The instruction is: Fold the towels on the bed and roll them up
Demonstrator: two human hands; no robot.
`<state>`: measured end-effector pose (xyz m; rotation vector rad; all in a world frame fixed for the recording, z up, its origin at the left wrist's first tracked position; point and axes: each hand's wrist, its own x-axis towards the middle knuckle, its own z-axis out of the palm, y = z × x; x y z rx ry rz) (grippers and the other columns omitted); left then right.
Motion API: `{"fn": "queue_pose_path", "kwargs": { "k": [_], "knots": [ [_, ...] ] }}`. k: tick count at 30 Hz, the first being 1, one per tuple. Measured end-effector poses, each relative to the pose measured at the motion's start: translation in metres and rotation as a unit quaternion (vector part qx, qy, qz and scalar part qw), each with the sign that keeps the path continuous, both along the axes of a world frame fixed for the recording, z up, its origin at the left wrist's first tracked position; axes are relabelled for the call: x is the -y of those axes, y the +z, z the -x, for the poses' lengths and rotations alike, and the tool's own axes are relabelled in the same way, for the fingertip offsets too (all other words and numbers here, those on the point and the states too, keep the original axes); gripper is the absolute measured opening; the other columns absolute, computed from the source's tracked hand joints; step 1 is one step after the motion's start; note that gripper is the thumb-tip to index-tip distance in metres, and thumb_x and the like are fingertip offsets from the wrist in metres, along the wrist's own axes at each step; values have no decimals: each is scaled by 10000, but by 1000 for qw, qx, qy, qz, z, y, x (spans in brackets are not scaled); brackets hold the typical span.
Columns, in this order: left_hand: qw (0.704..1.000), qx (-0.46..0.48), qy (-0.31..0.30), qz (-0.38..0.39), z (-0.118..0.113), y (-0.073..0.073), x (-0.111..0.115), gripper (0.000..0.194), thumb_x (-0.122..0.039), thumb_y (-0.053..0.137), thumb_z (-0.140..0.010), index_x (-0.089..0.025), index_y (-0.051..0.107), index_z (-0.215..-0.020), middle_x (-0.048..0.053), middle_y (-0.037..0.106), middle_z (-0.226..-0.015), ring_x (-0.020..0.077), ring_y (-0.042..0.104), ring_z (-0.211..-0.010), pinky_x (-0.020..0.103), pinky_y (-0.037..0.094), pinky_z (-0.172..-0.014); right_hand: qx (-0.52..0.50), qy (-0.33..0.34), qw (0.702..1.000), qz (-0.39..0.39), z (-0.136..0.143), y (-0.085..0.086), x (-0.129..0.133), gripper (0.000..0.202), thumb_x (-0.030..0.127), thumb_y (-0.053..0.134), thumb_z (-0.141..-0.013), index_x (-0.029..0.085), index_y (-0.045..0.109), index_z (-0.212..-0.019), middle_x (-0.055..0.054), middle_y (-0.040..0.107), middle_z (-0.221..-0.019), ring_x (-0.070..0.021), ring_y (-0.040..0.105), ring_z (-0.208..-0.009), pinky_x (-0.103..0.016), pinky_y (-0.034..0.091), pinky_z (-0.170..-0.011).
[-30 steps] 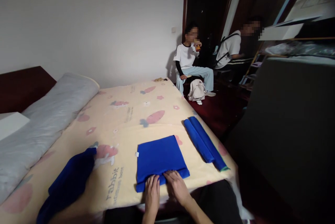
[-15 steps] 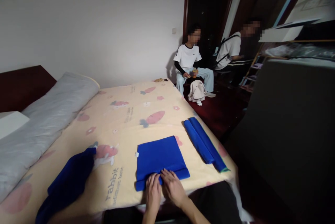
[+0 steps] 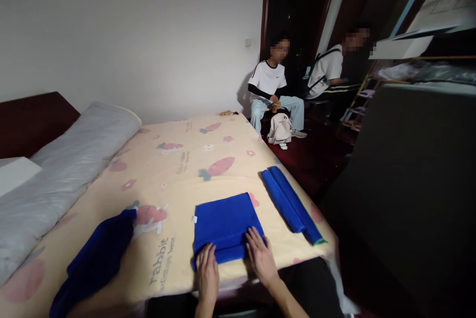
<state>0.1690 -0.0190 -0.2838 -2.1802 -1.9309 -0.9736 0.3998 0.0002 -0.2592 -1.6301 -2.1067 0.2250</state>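
Note:
A blue towel [image 3: 226, 216] lies on the bed in front of me, its near edge turned over into a low roll and a small white tag on its left side. On the left end of that roll rests my left hand [image 3: 208, 266], fingers stretched out. My right hand [image 3: 260, 254] lies over the right end, fingers extended and apart. Both hands press from above without grasping. To the right, two rolled blue towels [image 3: 288, 201] sit side by side near the bed's edge. A crumpled dark blue towel [image 3: 100, 256] is at the left.
The bed [image 3: 178, 179] has a cream sheet with carrot and rabbit prints. A grey pillow [image 3: 74, 164] lies along the headboard [image 3: 33, 122]. Beyond the bed a person [image 3: 269, 82] sits behind a white backpack [image 3: 280, 128]; another person [image 3: 327, 72] sits farther right. A dark panel [image 3: 405, 179] stands at right.
My hands have moved apart from the roll's middle to its two ends. The turned-over part of the towel sits slightly farther from me. The seated person's hands have come together.

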Motion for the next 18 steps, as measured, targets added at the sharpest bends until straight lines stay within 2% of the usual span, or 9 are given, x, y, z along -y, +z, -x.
{"fn": "queue_pose_path", "kwargs": {
  "k": [3, 5, 7, 10, 13, 15, 18],
  "knots": [
    [997, 3, -66, 34, -28, 2, -6, 472, -140, 319, -907, -218, 560, -1306, 70, 626, -1332, 184, 553, -1249, 393, 489, -1022, -25, 127, 991, 39, 35, 12, 3, 454, 329, 260, -1023, 264, 408, -1447, -55, 443, -1481, -199, 380, -1384, -431, 342, -1097],
    [996, -11, -72, 56, -31, 3, -8, 459, -188, 334, -926, -212, 526, -1341, 76, 593, -1375, 189, 527, -1282, 399, 483, -1031, -27, 156, 986, 59, 42, 15, 1, 462, 359, 275, -1019, 252, 407, -1449, -65, 459, -1469, -202, 393, -1376, -433, 335, -1105],
    [995, -29, -56, 72, -19, 4, -6, 443, -257, 363, -944, -223, 502, -1363, 76, 572, -1397, 197, 512, -1299, 408, 479, -1029, -19, 106, 992, 61, 31, 11, -3, 464, 385, 294, -1012, 231, 464, -1415, -83, 478, -1453, -231, 399, -1373, -463, 330, -1105],
    [996, -49, -23, 76, 13, 4, 2, 441, -312, 390, -954, -245, 479, -1381, 71, 553, -1416, 195, 496, -1314, 410, 451, -1041, -5, -3, 999, 36, -6, -2, -11, 456, 400, 316, -1006, 219, 520, -1373, -99, 502, -1431, -263, 420, -1358, -494, 349, -1081],
    [997, -58, 12, 58, 34, 3, 8, 421, -312, 400, -954, -245, 514, -1353, 83, 582, -1385, 201, 532, -1278, 410, 436, -1025, 4, -33, 999, 12, -38, -15, -15, 446, 401, 348, -999, 220, 523, -1368, -97, 512, -1424, -279, 427, -1352, -514, 374, -1053],
    [997, -58, 43, 32, 34, 3, 8, 396, -316, 422, -943, -253, 563, -1307, 86, 617, -1344, 225, 566, -1240, 444, 418, -1028, 7, -41, 999, 3, -45, -17, -14, 443, 394, 364, -994, 213, 524, -1366, -99, 501, -1434, -291, 407, -1364, -531, 374, -1048],
    [996, -58, 72, -16, 17, 8, 6, 376, -276, 447, -924, -267, 599, -1268, 78, 654, -1295, 254, 584, -1219, 505, 378, -1064, -4, -61, 998, -13, -32, -8, -8, 449, 367, 347, -997, 202, 503, -1384, -118, 452, -1468, -297, 381, -1380, -541, 365, -1057]
  ]
}}
